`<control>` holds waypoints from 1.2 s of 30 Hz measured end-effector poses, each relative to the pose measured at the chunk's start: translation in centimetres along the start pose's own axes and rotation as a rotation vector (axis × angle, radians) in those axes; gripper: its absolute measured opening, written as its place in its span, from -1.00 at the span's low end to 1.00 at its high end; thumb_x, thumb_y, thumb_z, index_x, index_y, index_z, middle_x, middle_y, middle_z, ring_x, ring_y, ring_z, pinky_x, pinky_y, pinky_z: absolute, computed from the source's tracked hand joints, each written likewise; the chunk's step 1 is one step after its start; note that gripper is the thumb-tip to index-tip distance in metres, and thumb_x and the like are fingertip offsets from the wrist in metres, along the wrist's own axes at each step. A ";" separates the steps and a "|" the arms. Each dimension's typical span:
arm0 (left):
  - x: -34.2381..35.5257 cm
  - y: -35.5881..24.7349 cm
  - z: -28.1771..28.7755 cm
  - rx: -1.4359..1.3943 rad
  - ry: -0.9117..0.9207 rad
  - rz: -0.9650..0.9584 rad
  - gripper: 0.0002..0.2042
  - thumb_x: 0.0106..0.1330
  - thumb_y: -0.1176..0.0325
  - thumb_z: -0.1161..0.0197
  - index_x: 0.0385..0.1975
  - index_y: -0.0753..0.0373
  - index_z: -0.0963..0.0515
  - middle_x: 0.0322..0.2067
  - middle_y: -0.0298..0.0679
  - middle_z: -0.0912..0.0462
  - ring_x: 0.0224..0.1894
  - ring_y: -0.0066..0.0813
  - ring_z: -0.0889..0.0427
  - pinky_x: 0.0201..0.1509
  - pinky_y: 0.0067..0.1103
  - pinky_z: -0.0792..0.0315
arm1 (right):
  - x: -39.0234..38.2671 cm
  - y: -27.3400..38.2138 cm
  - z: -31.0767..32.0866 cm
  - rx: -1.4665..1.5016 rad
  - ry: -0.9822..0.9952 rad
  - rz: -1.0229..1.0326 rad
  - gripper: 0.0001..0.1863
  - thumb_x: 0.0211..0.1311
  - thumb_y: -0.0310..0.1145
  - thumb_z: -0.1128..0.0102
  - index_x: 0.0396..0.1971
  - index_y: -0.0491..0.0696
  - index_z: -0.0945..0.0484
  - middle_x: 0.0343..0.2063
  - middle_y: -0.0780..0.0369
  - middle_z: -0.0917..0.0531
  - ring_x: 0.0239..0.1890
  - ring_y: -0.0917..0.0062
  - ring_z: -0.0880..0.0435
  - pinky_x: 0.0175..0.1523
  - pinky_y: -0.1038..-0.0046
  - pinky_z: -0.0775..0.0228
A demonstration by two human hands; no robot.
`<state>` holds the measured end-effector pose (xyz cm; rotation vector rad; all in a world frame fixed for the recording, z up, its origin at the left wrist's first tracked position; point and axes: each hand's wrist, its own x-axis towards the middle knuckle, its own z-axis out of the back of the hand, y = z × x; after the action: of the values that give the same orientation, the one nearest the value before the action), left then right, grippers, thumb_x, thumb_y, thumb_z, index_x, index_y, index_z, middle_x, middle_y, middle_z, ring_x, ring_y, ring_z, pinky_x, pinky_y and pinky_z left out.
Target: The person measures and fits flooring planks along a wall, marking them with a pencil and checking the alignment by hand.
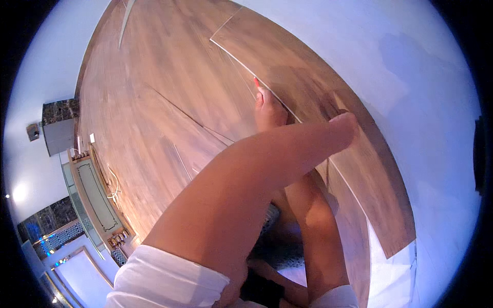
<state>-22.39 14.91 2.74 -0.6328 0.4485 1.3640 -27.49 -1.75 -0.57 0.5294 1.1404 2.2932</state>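
A long brown wood-look plank (380, 182) with a pale edge lies along the wall, beside the wood-look floor (169, 61). My left arm crosses the view from the lower left, over my right arm. At its end my left hand (343, 132) rests on or just over the plank; its fingers are hidden. My right hand (271, 112) shows beyond the left forearm, at the plank's pale edge. Its fingers are curled, with a small narrow red tip (256, 81) sticking out past them. Whether that is a tool cannot be made out.
A pale wall (411, 92) runs along the right. White sheet material (382, 251) shows beneath the plank's near end. On the left are a panelled wooden piece (97, 197), a loose pale cord (114, 186) and a dark stone-like block (59, 131). A pale sliver (125, 25) lies at the far left.
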 end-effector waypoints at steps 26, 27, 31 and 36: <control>4.3 -1.1 -6.6 -0.092 -0.280 0.075 -0.87 0.14 0.35 -0.28 -0.40 0.19 -0.74 -0.41 -0.15 -0.75 -0.31 -0.20 -0.72 -0.24 -0.22 -0.60 | -1.5 -1.8 -2.0 -0.078 0.228 -0.340 -0.53 0.49 -0.06 0.06 0.19 -0.06 -0.44 -0.05 -0.07 -0.64 0.02 0.00 -0.60 0.17 0.08 -0.40; 1.5 -0.5 -3.0 0.025 -0.307 -0.069 -0.85 0.15 0.34 -0.26 -0.40 0.19 -0.74 -0.40 -0.14 -0.74 -0.31 -0.19 -0.72 -0.24 -0.22 -0.58 | -2.8 -4.3 -0.7 -0.181 0.211 -0.406 -0.52 0.48 -0.06 0.05 0.20 -0.06 -0.44 -0.02 -0.06 -0.63 0.05 0.01 -0.58 0.22 0.10 -0.37; -3.3 2.0 0.3 0.108 -0.115 -0.101 -0.70 -0.11 0.24 -0.56 -0.34 0.18 -0.75 -0.35 -0.17 -0.76 -0.21 -0.19 -0.75 -0.15 -0.27 -0.60 | -7.3 -3.1 8.3 -0.253 0.186 -0.070 -0.62 0.37 -0.15 -0.16 0.05 -0.06 -0.54 -0.06 0.09 -0.67 0.05 0.23 -0.61 0.18 0.21 -0.39; -2.1 3.0 -0.1 0.068 0.020 -0.121 -0.63 -0.24 0.25 -0.65 -0.41 0.27 -0.74 -0.43 -0.09 -0.75 -0.28 -0.11 -0.76 -0.15 -0.29 -0.60 | -13.0 -4.5 20.4 -0.342 0.188 -0.216 -0.76 0.31 -0.28 -0.20 -0.07 -0.01 -0.58 -0.32 0.10 -0.70 -0.30 0.30 -0.72 -0.20 0.24 -0.56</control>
<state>-25.66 13.48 3.54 -0.6080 0.4633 1.2234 -4.74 5.18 5.90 0.0583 0.8128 2.3116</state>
